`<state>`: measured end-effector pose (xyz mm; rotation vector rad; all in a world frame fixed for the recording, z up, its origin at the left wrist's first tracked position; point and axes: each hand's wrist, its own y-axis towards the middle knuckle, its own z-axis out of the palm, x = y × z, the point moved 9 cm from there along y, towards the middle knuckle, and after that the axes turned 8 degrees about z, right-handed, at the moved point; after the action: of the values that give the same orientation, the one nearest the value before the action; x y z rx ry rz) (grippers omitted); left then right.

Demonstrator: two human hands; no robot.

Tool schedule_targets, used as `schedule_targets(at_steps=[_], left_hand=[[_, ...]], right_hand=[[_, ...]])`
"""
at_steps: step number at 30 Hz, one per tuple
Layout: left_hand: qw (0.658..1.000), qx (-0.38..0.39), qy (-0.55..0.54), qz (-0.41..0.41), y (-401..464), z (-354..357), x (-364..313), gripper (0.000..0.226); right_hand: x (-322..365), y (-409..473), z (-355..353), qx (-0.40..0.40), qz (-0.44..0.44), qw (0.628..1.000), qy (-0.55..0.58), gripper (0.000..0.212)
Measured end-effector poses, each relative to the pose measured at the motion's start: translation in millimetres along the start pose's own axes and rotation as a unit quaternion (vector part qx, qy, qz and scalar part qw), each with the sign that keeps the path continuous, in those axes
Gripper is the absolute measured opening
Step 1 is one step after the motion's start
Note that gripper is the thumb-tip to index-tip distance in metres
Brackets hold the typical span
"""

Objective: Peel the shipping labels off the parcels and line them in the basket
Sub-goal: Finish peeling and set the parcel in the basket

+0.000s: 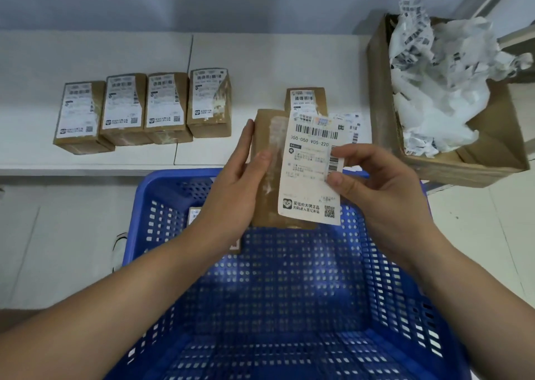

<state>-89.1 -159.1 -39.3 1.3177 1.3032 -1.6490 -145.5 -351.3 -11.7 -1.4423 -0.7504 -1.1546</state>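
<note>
Leftmost, well beyond the fingertips of both hands: a row of four labelled parcels [142, 110] on the white shelf [260, 61], standing side by side, each brown carton with a white printed label still on its upper face.

Left hand [231, 188]: fingers straight and close together along the left edge of the held parcel [267, 171], thumb pressed on its front face. The carton is upright above the far rim of the basket; its bared front shows pale residue just right of the thumb.

Behind the left wrist, inside the basket: a small parcel [194, 215], mostly hidden by the arm.

Below both hands: the blue basket [289, 292], perforated plastic, its floor showing between the forearms.

Between the two hands: the shipping label [311, 171], white, with barcode and QR code, lying over the right part of the held parcel; whether its left edge is still stuck cannot be told.

Just beyond the fingertips, on the shelf: another labelled parcel [307, 99], and loose labels [351, 127] beside it, partly hidden.

Right hand [376, 188]: thumb and curled fingers pinch the label's right edge.

Far right, well apart from the right-hand fingers: an open cardboard box [469, 154] filled with crumpled peeled labels [434, 84].
</note>
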Motion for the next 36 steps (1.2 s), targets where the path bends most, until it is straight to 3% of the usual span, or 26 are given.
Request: schedule_targets(at_steps=[15,22,36], left_hand=[[1.000,-0.009,0.010,0.025,3.2,-2.4,-0.7,0.047],[0.999,0.008,-0.001,0.035,3.9,4.5,-2.0,0.073],[0.999,0.019,-0.005,0.044,4.2,12.2,1.9,0.070]], right_hand=[[1.1,3.9,8.9,0.012,0.000,1.000,-0.011,0.024],[1.9,1.4,4.1,0.003,-0.014,0.999,-0.049,0.028],[7.0,-0.4,-2.4,-0.004,-0.017,0.999,-0.034,0.030]])
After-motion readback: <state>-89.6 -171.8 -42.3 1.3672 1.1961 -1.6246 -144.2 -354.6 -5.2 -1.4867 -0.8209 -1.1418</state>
